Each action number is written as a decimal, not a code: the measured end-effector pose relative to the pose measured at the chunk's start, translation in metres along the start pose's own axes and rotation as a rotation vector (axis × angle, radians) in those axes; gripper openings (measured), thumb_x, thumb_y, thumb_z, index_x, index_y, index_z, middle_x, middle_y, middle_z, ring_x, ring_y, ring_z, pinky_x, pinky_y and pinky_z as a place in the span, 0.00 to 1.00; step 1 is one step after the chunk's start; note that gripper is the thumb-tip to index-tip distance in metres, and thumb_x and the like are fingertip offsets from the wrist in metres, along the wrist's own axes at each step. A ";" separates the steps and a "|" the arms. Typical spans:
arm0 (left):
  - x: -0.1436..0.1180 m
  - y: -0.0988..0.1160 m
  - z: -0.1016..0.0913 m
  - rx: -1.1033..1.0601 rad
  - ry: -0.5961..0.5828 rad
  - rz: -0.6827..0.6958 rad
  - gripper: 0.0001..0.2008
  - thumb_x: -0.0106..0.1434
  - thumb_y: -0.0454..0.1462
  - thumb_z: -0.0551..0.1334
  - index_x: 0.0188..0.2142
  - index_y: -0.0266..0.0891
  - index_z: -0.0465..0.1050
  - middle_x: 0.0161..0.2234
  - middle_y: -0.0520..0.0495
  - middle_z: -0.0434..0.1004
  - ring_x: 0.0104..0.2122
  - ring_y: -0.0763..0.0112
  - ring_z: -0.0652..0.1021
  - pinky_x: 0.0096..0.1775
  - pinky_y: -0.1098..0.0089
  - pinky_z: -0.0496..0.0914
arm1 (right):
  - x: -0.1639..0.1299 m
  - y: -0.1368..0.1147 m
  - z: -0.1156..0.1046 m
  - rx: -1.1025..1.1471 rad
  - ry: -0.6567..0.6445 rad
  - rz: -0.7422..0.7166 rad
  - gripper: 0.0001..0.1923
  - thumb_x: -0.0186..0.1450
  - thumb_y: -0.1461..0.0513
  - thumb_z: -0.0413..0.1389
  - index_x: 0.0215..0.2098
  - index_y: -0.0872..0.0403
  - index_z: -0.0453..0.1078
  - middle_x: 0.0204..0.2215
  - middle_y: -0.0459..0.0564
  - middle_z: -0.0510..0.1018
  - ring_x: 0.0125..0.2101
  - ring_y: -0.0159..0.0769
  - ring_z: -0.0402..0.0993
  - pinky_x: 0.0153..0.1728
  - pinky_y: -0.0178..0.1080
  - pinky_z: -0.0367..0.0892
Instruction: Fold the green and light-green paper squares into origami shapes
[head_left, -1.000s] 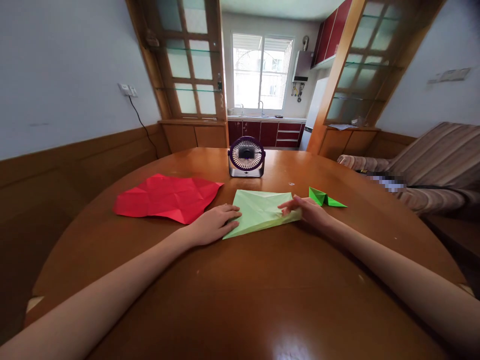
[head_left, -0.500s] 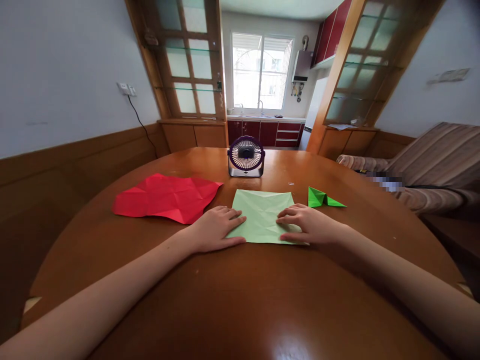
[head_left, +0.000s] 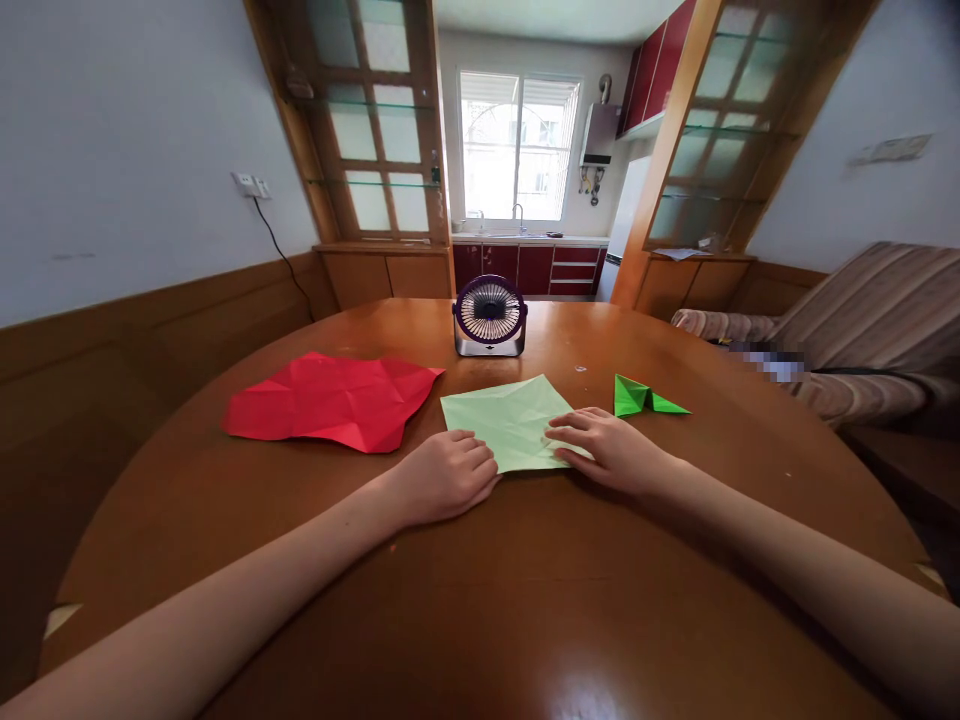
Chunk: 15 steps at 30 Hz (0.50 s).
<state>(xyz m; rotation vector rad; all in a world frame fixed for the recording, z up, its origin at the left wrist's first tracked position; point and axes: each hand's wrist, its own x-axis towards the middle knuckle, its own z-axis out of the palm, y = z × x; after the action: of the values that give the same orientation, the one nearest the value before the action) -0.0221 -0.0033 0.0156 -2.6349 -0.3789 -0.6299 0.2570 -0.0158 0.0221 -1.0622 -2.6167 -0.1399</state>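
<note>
A light green sheet of paper [head_left: 502, 415] with crease lines lies turned at an angle on the table, its upper side facing me. My left hand [head_left: 450, 475] is closed on the near left corner of the sheet, fingers together, with the thumb tucked low. Resting on the sheet's right part is my right hand [head_left: 607, 450], its fingers spread a little and laid on the paper. Part of the right edge is hidden beneath that hand. Left of the sheet lies a creased red paper [head_left: 337, 400]; right of it stands a folded bright green paper piece [head_left: 645, 397].
Behind the sheet a small purple desk fan [head_left: 490, 312] stands on the round brown wooden table [head_left: 480, 600]. To the right of the table is a striped armchair [head_left: 877, 320]. A black cord [head_left: 277, 235] hangs from the wall socket on the left.
The light green sheet has turned from square-on to a slant. My left hand has gone from flat with thumb out to closed at its corner. The right hand shifted slightly left.
</note>
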 end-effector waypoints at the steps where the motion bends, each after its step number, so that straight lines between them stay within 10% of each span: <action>1: 0.002 0.004 0.001 0.030 0.011 0.014 0.16 0.71 0.35 0.50 0.27 0.36 0.70 0.25 0.47 0.76 0.28 0.70 0.77 0.35 0.69 0.71 | 0.001 -0.005 0.000 0.007 -0.008 0.018 0.17 0.72 0.56 0.46 0.50 0.53 0.73 0.46 0.56 0.77 0.45 0.44 0.74 0.48 0.49 0.66; 9: 0.012 0.036 -0.011 -0.331 -0.024 -0.061 0.14 0.70 0.40 0.53 0.35 0.37 0.73 0.28 0.48 0.78 0.27 0.72 0.77 0.30 0.74 0.69 | 0.003 -0.013 0.000 0.137 -0.060 0.083 0.19 0.70 0.51 0.48 0.46 0.53 0.75 0.46 0.55 0.78 0.47 0.44 0.73 0.52 0.50 0.63; 15: 0.004 0.002 -0.012 -0.455 -0.019 -0.364 0.15 0.70 0.42 0.52 0.45 0.39 0.75 0.43 0.45 0.80 0.42 0.67 0.79 0.44 0.69 0.72 | 0.005 0.006 0.004 0.264 -0.115 0.037 0.29 0.64 0.45 0.55 0.57 0.52 0.69 0.56 0.55 0.71 0.58 0.46 0.65 0.64 0.54 0.48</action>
<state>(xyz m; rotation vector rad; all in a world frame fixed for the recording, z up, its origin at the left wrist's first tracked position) -0.0222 -0.0097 0.0270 -3.0290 -0.8181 -0.8942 0.2571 -0.0075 0.0197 -1.0506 -2.6206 0.2751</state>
